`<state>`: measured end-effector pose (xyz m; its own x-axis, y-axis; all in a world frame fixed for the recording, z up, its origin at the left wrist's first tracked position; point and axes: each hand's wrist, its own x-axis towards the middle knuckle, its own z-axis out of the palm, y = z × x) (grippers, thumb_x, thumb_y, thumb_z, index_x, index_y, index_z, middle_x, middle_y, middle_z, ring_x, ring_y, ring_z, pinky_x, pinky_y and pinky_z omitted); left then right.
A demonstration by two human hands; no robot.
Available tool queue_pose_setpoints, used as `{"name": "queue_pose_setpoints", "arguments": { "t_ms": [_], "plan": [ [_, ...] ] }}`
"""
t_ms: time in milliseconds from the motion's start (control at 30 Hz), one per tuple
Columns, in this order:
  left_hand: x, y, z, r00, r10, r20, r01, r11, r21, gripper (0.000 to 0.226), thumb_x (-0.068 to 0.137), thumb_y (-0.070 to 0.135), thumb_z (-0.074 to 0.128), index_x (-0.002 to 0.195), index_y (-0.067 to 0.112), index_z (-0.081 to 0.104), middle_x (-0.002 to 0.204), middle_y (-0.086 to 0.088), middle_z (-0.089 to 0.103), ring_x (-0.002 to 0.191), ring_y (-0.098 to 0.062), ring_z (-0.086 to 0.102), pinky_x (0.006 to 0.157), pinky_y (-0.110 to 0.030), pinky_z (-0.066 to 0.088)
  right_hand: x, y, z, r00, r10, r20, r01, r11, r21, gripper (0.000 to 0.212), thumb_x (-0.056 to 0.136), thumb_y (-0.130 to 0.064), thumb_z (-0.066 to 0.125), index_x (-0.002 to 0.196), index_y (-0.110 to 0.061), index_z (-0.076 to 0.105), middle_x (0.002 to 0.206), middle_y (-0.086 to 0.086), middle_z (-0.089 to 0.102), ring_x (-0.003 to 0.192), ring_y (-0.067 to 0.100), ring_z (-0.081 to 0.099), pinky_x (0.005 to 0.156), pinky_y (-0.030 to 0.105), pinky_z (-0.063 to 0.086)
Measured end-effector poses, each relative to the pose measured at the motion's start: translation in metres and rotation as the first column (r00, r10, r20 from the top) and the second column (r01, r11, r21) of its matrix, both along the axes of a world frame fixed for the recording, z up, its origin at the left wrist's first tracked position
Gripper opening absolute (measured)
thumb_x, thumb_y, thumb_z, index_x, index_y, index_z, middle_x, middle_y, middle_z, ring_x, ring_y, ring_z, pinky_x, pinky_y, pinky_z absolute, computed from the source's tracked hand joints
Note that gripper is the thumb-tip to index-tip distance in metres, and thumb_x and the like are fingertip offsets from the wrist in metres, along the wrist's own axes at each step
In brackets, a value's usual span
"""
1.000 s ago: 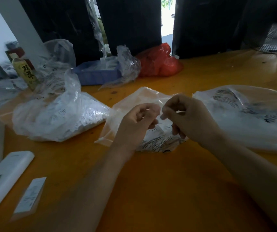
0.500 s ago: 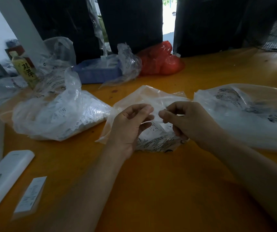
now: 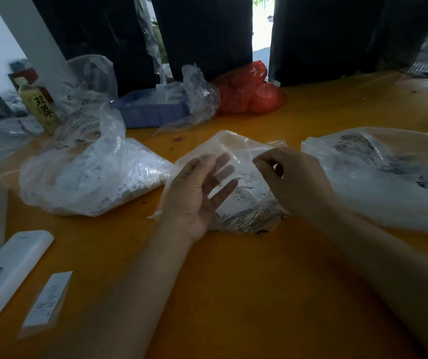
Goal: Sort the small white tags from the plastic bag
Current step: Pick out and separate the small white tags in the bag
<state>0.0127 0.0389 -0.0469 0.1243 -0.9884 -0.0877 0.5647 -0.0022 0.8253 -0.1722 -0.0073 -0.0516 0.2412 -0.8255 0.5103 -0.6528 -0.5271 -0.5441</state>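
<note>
Left hand (image 3: 197, 195) palm up, fingers spread and straight, tips slipped under the clear film of the plastic bag (image 3: 236, 182). Right hand (image 3: 293, 177) just beside it, thumb and fingers curled, pinching the bag's upper edge. Bag lies on the orange table (image 3: 233, 281) between and beneath both hands; small white tags (image 3: 246, 185) visible through the film, between the two hands. Fuller bag of tags (image 3: 91, 177) to the left, another bag (image 3: 389, 177) right. White remote (image 3: 5, 275) at near left.
</note>
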Motion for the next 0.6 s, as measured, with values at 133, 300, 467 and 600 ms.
{"name": "queue_pose_setpoints", "arguments": {
  "t_ms": [133,300,467,600],
  "plan": [
    [0.002,0.001,0.002,0.998,0.025,0.054,-0.027,0.999,0.041,0.012,0.1,0.019,0.069,0.091,0.026,0.073,0.107,-0.004,0.082,0.095,-0.018,0.08,0.051,-0.019,0.055,0.006,-0.01,-0.011,0.874,-0.015,-0.485,0.043,0.998,0.046,0.043,0.099,-0.054,0.053,0.136,-0.033,0.06,0.134,0.0,0.057,0.119,0.022,0.048,0.1,0.039,0.043],
    [0.0,0.0,0.003,0.997,0.082,-0.014,-0.081,0.996,0.048,0.008,0.095,0.008,0.073,0.094,0.013,0.08,0.089,-0.01,0.078,0.084,-0.024,0.081,0.054,-0.019,0.059,0.016,-0.006,-0.013,0.833,-0.078,-0.548,0.072,0.997,-0.033,0.037,0.096,-0.055,0.056,0.126,-0.036,0.067,0.123,0.0,0.059,0.11,0.023,0.051,0.095,0.046,0.046],
    [-0.001,-0.001,0.0,0.995,0.098,0.009,-0.099,0.993,0.069,0.009,0.093,0.007,0.076,0.101,0.005,0.077,0.085,-0.009,0.08,0.084,-0.026,0.081,0.062,-0.02,0.062,0.018,-0.003,-0.013,0.895,-0.083,-0.439,0.066,0.996,-0.054,0.02,0.099,-0.04,0.057,0.104,-0.03,0.074,0.1,-0.005,0.068,0.091,0.016,0.06,0.091,0.045,0.05],
    [0.0,0.001,0.0,0.993,0.091,0.071,-0.097,0.992,0.08,0.015,0.088,0.017,0.08,0.101,0.011,0.079,0.09,-0.004,0.081,0.083,-0.018,0.08,0.058,-0.02,0.059,0.013,-0.005,-0.013,0.961,-0.078,-0.264,0.074,0.997,-0.026,0.023,0.097,-0.043,0.06,0.112,-0.028,0.07,0.097,-0.006,0.069,0.087,0.014,0.06,0.092,0.044,0.052]
  ]
}}
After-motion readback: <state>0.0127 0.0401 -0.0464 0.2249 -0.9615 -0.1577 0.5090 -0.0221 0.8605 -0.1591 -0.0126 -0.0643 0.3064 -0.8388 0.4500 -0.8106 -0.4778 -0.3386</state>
